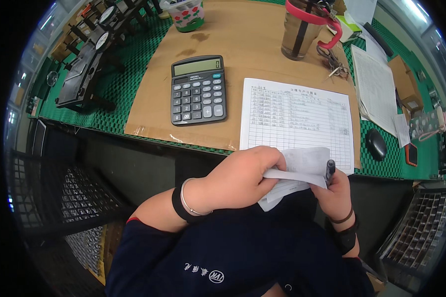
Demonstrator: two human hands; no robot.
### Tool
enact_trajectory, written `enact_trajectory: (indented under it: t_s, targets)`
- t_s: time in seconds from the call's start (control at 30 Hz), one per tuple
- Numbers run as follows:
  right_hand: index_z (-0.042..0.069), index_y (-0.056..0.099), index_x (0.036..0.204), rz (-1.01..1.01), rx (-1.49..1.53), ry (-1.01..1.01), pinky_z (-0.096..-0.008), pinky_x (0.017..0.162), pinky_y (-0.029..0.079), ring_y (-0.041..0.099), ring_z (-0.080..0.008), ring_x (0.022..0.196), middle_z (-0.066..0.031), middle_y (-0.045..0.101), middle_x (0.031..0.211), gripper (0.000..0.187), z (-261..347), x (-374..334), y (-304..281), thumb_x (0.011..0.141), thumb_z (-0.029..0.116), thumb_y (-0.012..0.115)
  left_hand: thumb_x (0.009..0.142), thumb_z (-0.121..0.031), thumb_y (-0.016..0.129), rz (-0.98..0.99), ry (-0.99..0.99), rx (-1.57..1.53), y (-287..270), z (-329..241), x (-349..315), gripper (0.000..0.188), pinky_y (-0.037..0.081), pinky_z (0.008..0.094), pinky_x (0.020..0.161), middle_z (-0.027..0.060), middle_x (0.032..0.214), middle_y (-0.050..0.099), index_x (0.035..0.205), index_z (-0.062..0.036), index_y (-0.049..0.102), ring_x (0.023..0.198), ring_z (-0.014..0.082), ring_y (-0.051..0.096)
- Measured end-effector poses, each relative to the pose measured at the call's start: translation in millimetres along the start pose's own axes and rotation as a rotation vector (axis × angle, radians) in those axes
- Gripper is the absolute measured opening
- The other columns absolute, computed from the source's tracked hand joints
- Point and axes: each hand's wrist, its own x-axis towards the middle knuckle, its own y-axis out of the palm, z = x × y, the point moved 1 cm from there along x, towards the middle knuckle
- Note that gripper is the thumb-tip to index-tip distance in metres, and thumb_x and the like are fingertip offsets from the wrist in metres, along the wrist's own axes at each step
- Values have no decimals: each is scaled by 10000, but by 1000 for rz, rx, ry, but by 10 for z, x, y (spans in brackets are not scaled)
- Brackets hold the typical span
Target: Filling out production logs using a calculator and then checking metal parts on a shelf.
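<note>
White paper slips [307, 159] are held between two hands at the near edge of the table [129, 64].
The slips' left side is pinched between thumb and fingers of the left hand [245, 175]; their right side is gripped by the right hand [336, 194], in which a dark pen [330, 171] is also held. The lower part of a gridded form [297, 123], laid partly on brown cardboard [252, 44], is overlapped in view by the slips. A dark grey calculator [198, 90] is set to the form's left, and a black mouse [376, 144] to its right.
</note>
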Motion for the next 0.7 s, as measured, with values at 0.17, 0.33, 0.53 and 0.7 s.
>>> enact_trajectory:
  t_s: [0.17,0.33,0.53,0.7]
  targets:
    - [-19,630,1133,-171,37,141,-191,535,400,495,-23,624,11,610,792,240,4,49,-125,913,66,677,858,-4,649,-219,-175,-192,-65,18,-21,426,501,259,717,86,1059,594,1242,-30,468,764,137,587]
    - [-19,608,1162,-203,231,69,-196,485,404,494,-44,565,-16,634,827,279,79,95,-71,920,101,676,888,-39,670,-198,-245,-660,-16,217,-36,693,486,288,866,172,1338,439,1428,-20,236,1005,153,552]
    - [-22,628,1148,-63,262,-53,-203,564,455,560,-63,648,-28,657,888,263,273,95,62,903,54,686,812,-125,784,-333,-53,-466,-16,269,-101,959,394,396,1074,260,1462,338,1495,-10,121,1321,324,432]
    - [-33,654,1114,52,164,-203,-272,775,504,616,-102,864,-27,680,953,230,615,183,288,886,-12,681,823,-15,748,-199,-41,-1077,-190,258,-213,840,411,362,1049,173,1432,399,1474,-52,217,1278,214,460]
